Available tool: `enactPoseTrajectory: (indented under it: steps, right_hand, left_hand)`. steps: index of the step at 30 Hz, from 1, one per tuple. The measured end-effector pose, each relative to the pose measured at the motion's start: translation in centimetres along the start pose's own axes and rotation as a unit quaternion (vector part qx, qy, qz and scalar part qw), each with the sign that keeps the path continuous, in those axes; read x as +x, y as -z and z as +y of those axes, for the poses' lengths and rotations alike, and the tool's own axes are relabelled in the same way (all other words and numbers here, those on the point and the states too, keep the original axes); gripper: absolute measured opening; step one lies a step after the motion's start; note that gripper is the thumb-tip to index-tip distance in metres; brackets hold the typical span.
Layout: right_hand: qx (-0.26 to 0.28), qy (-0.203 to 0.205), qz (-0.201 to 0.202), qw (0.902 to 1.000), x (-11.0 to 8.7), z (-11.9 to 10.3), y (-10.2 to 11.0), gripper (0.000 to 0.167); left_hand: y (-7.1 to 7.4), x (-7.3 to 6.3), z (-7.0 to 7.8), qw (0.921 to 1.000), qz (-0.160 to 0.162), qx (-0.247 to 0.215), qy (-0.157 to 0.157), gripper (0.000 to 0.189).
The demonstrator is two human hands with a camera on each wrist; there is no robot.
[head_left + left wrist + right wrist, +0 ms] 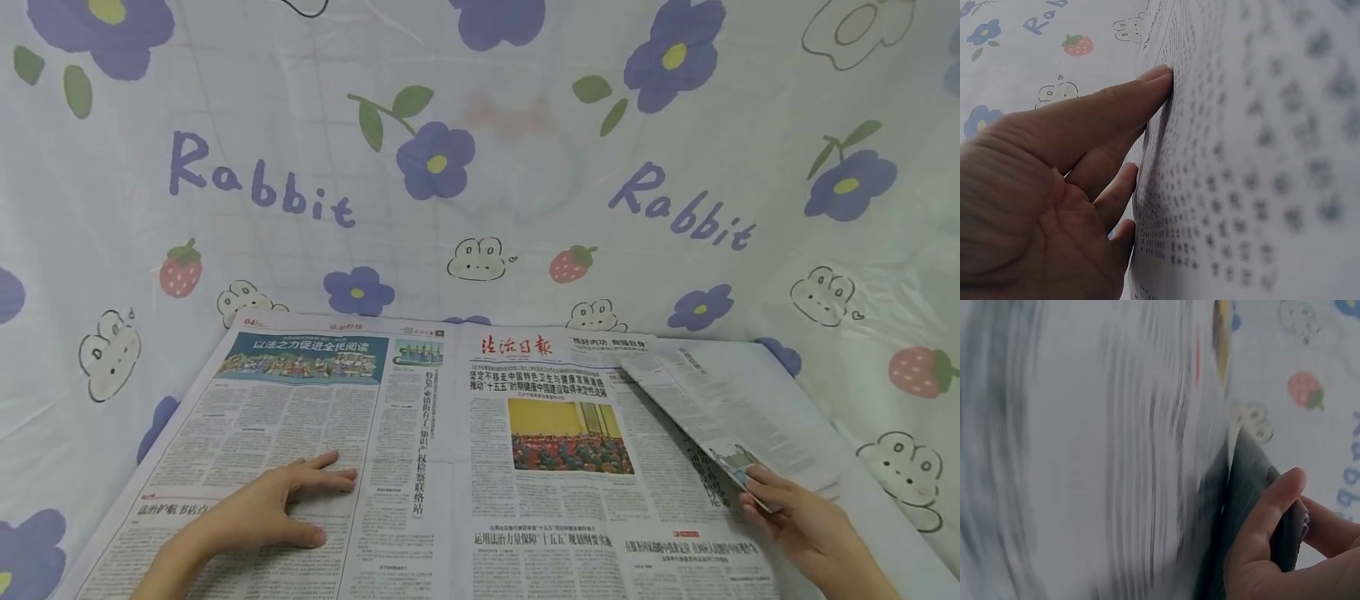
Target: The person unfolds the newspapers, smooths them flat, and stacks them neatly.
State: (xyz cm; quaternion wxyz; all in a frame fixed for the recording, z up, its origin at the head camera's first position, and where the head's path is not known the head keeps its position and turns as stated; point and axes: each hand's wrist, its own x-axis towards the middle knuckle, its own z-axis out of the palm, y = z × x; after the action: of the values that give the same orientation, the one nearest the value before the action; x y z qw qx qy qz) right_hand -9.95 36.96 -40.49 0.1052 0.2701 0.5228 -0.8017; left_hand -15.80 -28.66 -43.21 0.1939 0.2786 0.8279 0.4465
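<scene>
A newspaper (420, 433) lies spread flat, with a blue picture banner on its left page and a red masthead over a photo on its right. My left hand (262, 508) rests on the left page, fingers spread; in the left wrist view its thumb (1116, 103) touches the print. Over the right page's outer side, my right hand (806, 525) pinches a folded piece of newspaper (697, 417) between thumb and fingers. That piece tilts up off the sheet, and whether it joins the page below cannot be told. The right wrist view shows the thumb (1279, 500) against the folded paper (1244, 481).
A pale cloth (525, 200) printed with purple flowers, rabbits, strawberries and lettering hangs behind and spreads under the newspaper. A white, mostly blank sheet area (780, 392) shows to the right of the folded piece.
</scene>
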Motion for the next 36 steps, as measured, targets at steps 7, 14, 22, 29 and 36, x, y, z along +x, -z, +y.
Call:
enactPoseTrajectory:
  steps: [7,14,22,29,36]
  right_hand:
    - [-0.046,0.022,0.035,0.9981,-2.5,4.5,-6.4,0.012]
    - [-0.091,0.049,0.067,0.9924,-4.2,8.8,-12.8,0.028]
    - [-0.091,0.058,0.034,0.9936,-5.0,11.2,-17.6,0.038]
    - [-0.048,0.024,-0.046,0.9975,-5.2,12.9,-20.7,0.051]
    - [0.007,-0.004,-0.074,0.9972,-5.2,14.8,-23.2,0.056]
  left_hand:
    - [0.0,0.0,0.0,1.0,0.002,-0.003,0.0,0.061]
    - [-0.1,0.0,-0.1,1.0,-0.001,-0.002,-0.003,0.06]
    - [-0.1,0.1,0.0,0.9999,-0.002,-0.004,-0.011,0.061]
    - [0.0,0.1,0.3,1.0,-0.002,0.004,-0.006,0.055]
    - [-0.8,1.5,2.5,0.993,0.096,0.062,0.031,0.037]
